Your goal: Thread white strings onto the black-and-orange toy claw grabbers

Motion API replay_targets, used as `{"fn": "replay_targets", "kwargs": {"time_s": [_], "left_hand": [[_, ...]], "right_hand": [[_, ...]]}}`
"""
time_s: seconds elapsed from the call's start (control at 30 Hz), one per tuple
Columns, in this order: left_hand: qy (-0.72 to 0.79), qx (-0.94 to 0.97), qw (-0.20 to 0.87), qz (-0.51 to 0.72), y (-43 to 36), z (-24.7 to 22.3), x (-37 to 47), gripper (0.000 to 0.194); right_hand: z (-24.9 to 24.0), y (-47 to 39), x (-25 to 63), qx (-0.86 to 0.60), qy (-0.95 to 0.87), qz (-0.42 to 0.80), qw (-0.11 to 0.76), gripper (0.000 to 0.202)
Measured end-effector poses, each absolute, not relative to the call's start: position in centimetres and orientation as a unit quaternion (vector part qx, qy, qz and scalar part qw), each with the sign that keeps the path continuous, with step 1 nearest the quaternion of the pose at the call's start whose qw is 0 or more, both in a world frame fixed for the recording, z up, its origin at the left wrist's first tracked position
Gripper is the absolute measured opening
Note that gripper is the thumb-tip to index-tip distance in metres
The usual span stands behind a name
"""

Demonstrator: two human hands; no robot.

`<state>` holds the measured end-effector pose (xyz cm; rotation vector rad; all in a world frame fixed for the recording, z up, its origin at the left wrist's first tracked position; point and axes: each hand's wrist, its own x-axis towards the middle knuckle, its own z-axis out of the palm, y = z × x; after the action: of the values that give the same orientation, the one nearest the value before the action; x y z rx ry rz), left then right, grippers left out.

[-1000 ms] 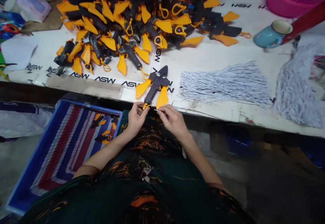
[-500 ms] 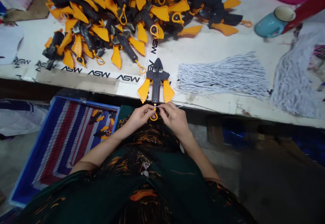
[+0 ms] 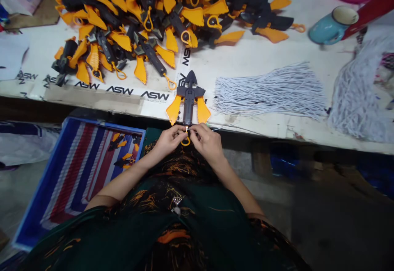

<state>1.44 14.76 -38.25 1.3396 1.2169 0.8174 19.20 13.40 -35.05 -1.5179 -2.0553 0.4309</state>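
A black plastic toy with orange wings point(image 3: 190, 94) lies at the table's front edge, its pointed end away from me. From its near end an orange loop point(image 3: 185, 141) hangs over the edge between my hands. My left hand point(image 3: 170, 140) is closed in a pinch at the stem of this loop. Just to its right, my right hand point(image 3: 207, 142) pinches a thin white cord point(image 3: 224, 128), which trails off rightward along the table edge. The fingertips of both hands almost meet, and they partly hide the cord where it reaches the loop.
A heap of similar black and orange toys point(image 3: 147, 21) covers the back left. White cords point(image 3: 267, 90) lie bundled at right, beside another hanging bundle point(image 3: 353, 94). A blue mug point(image 3: 329, 27) stands behind them. Below left, a blue-rimmed tray point(image 3: 40, 197) holds several toys.
My right hand has shifted slightly left, closer to my left hand and the loop. The toy stays nearly where it was, and my left hand keeps its pinch.
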Motion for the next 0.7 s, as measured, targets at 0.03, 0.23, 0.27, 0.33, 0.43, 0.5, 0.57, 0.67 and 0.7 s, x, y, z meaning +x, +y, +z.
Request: {"fn": "replay_targets", "kwargs": {"time_s": [0.03,0.23,0.27,0.33,0.43,0.5,0.57,0.67,0.7], "left_hand": [[0.511,0.562,0.55,0.347,14.8,-38.2,1.4,0.027],[0.507,0.549,0.563,0.353,14.7,-38.5,1.3,0.032],[0.506,0.549,0.564,0.354,14.8,-38.5,1.3,0.033],[0.501,0.546,0.57,0.356,14.9,-38.5,1.3,0.035],[0.489,0.541,0.586,0.353,15.2,-38.3,1.3,0.04],[0.481,0.545,0.598,0.338,15.5,-38.0,1.2,0.042],[0.477,0.56,0.597,0.319,15.8,-37.5,1.1,0.04],[0.494,0.613,0.536,0.306,16.3,-36.9,1.0,0.036],[0.501,0.635,0.503,0.304,16.4,-36.8,1.0,0.035]], "right_hand": [[-35.1,13.4,19.1,-0.568,-0.76,0.16,0.273,0.022],[-35.2,13.5,18.6,-0.564,-0.752,0.191,0.283,0.019],[-35.2,13.4,18.5,-0.564,-0.751,0.193,0.284,0.019],[-35.3,13.4,18.4,-0.564,-0.748,0.196,0.289,0.019],[-35.4,13.2,18.5,-0.562,-0.734,0.225,0.307,0.02],[-35.5,13.2,18.6,-0.565,-0.729,0.229,0.313,0.021],[-35.4,13.2,18.6,-0.568,-0.738,0.203,0.304,0.021],[-35.0,13.3,18.4,-0.565,-0.76,0.157,0.279,0.023],[-34.7,13.3,18.3,-0.565,-0.763,0.149,0.274,0.023]]}}
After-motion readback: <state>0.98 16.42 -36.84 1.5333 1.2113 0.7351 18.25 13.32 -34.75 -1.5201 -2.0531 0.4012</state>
